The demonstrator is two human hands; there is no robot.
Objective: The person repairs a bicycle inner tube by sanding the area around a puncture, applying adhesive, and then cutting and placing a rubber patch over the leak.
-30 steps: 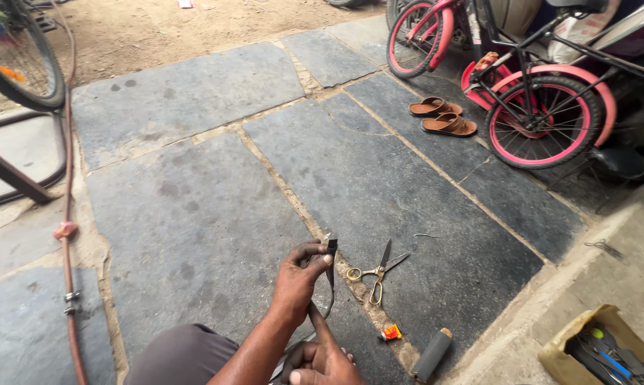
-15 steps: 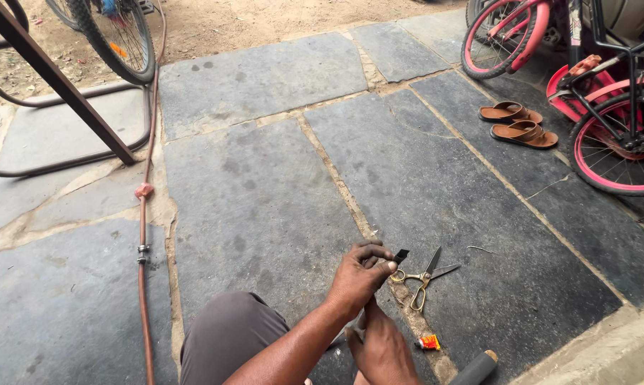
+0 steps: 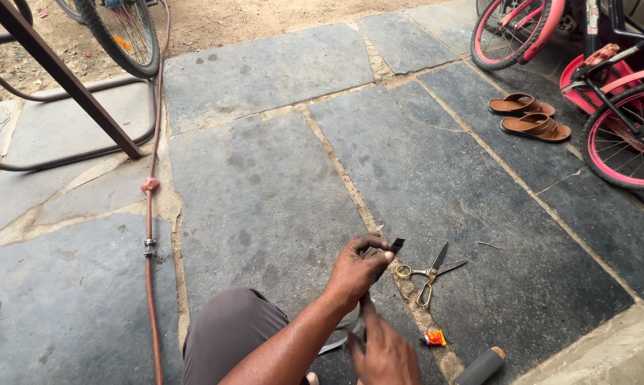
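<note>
Black rubber strip (image 3: 395, 245) pinched in the closed fingers of the left hand (image 3: 356, 269), low over the grey stone floor (image 3: 265, 185). Right hand (image 3: 384, 353) just below, curled on the strip's lower part; grip there hard to tell. Scissors (image 3: 429, 272) lying open near the left hand, small orange tube (image 3: 434, 338) beside the right.
</note>
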